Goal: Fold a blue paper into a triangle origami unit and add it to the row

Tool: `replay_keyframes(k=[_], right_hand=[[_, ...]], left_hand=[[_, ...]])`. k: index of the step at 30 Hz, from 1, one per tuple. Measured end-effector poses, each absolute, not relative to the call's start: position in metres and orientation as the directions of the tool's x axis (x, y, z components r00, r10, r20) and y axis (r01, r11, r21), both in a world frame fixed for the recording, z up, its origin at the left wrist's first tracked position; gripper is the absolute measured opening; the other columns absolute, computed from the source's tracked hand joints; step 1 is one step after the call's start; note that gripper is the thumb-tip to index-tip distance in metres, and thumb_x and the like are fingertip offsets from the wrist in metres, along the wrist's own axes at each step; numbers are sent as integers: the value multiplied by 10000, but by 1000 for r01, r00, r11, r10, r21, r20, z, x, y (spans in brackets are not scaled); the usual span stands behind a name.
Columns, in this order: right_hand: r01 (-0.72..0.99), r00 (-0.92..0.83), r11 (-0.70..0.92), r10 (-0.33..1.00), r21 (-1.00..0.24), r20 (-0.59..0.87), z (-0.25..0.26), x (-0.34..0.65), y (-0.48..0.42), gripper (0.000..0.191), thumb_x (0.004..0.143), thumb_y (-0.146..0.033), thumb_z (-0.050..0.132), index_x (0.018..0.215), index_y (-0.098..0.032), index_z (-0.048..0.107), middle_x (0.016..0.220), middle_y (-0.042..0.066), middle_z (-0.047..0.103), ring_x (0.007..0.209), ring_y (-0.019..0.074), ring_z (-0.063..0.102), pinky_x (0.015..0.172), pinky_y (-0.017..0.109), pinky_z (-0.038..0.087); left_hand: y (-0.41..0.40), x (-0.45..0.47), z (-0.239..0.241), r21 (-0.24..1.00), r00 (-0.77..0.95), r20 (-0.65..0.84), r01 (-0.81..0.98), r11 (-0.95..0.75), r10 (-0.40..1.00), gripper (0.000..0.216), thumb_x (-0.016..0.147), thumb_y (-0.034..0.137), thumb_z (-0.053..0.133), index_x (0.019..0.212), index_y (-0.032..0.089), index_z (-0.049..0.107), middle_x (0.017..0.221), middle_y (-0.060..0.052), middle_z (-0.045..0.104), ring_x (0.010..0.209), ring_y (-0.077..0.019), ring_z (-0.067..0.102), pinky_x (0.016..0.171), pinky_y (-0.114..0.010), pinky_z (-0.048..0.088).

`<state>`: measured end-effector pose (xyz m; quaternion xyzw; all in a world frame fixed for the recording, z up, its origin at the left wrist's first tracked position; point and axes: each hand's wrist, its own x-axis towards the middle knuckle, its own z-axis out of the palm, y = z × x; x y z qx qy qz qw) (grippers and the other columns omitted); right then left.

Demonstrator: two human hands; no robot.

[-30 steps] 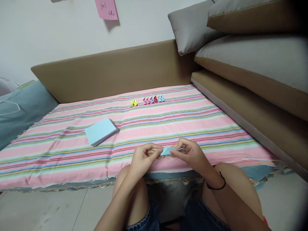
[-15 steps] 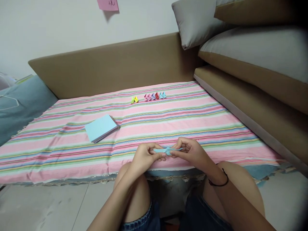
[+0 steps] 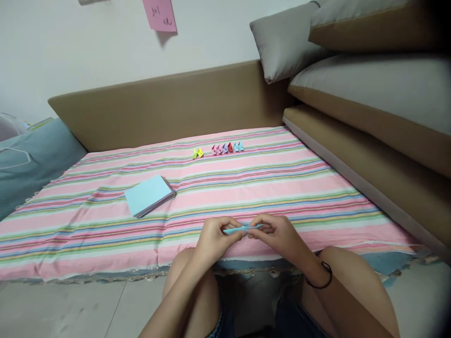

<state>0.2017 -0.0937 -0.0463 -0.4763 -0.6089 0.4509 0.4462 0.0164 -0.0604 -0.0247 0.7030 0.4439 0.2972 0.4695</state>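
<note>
A small light-blue folded paper [image 3: 243, 228] is pinched between both my hands above the near edge of the striped cloth [image 3: 246, 188]. My left hand [image 3: 214, 237] grips its left end with curled fingers. My right hand [image 3: 278, 234], with a black band on the wrist, grips its right end. The paper looks pressed flat into a thin strip. A stack of coloured paper sheets [image 3: 149, 195] with a light-blue top sheet lies to the left on the cloth. A row of several small folded paper pieces [image 3: 218, 149] sits farther back.
A brown padded backboard [image 3: 169, 103] runs behind the cloth. Stacked brown and grey cushions [image 3: 369, 108] rise on the right, with a grey pillow [image 3: 285, 42] above. A blue-grey pillow [image 3: 31, 155] lies at the left. A pink note [image 3: 160, 14] hangs on the wall. My knees are below.
The paper between my fingers has been pressed flatter and thinner. My hands have stayed at the same spot by the cloth's near edge; the view has shifted slightly.
</note>
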Motion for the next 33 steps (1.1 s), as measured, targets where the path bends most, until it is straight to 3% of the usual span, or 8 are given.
replay_keyframes(k=[4, 10, 16, 21, 24, 27, 30, 33], right_hand=[[256, -82, 184, 982, -949, 169, -46, 203, -90, 121, 783, -310, 642, 719, -209, 653, 679, 15, 675, 650, 182, 652, 604, 280, 525], [104, 34, 107, 993, -989, 111, -45, 215, -79, 187, 720, -388, 707, 733, -204, 675, 707, 38, 702, 703, 224, 684, 644, 323, 568], [-55, 40, -17, 999, -998, -19, -51, 230, -70, 297, 703, -442, 716, 850, -184, 715, 727, 54, 737, 718, 221, 707, 698, 350, 589], [-89, 132, -42, 990, -995, -53, -55, 231, -62, 286, 648, -429, 766, 734, -173, 672, 651, 60, 723, 644, 229, 702, 628, 341, 587], [-20, 204, 14, 979, -1000, 10, -57, 225, -58, 263, 686, -429, 737, 747, -180, 677, 679, 67, 727, 672, 243, 704, 652, 356, 584], [187, 176, 88, 977, -978, 121, -57, 216, -53, 195, 780, -392, 656, 823, -212, 715, 775, 60, 743, 749, 244, 704, 695, 356, 572], [396, 121, 167, 965, -903, 232, -55, 205, -47, 145, 805, -339, 630, 824, -242, 735, 805, 41, 744, 744, 235, 698, 664, 336, 558], [446, 87, 206, 959, -871, 271, -52, 195, -39, 127, 791, -327, 644, 807, -240, 735, 789, 32, 740, 710, 216, 693, 648, 309, 551]], left_hand=[[-51, 19, -22, 909, 413, 2, 378, -173, 911, 181, 695, 299, 708, 762, 130, 709, 759, -79, 728, 695, -199, 670, 622, -256, 513], [-28, 26, -8, 975, 480, -125, 223, 17, 868, 258, 662, 345, 737, 802, 129, 731, 650, -57, 720, 645, -193, 687, 617, -259, 539], [1, 29, -2, 981, 630, -193, 125, 148, 752, 375, 675, 419, 719, 894, 114, 717, 764, -75, 736, 764, -217, 709, 734, -304, 546], [20, 25, -10, 966, 611, -225, 37, 257, 759, 445, 748, 474, 641, 1010, 115, 637, 860, -124, 729, 768, -231, 710, 725, -324, 546], [24, 21, -24, 966, 491, -207, -34, 256, 846, 463, 797, 504, 573, 1043, 113, 597, 1034, -171, 689, 804, -223, 703, 723, -320, 547], [22, 19, -37, 959, 517, -176, -102, 265, 837, 493, 780, 454, 619, 1159, 146, 550, 1200, -157, 618, 965, -231, 661, 776, -342, 545], [19, 15, -41, 966, 564, -121, -122, 228, 817, 436, 816, 439, 576, 1151, 160, 567, 1175, -116, 635, 1022, -225, 630, 817, -343, 530], [18, 6, -35, 977, 543, -93, -113, 182, 834, 395, 843, 416, 536, 1156, 178, 575, 1189, -96, 629, 1039, -227, 614, 812, -337, 526]])
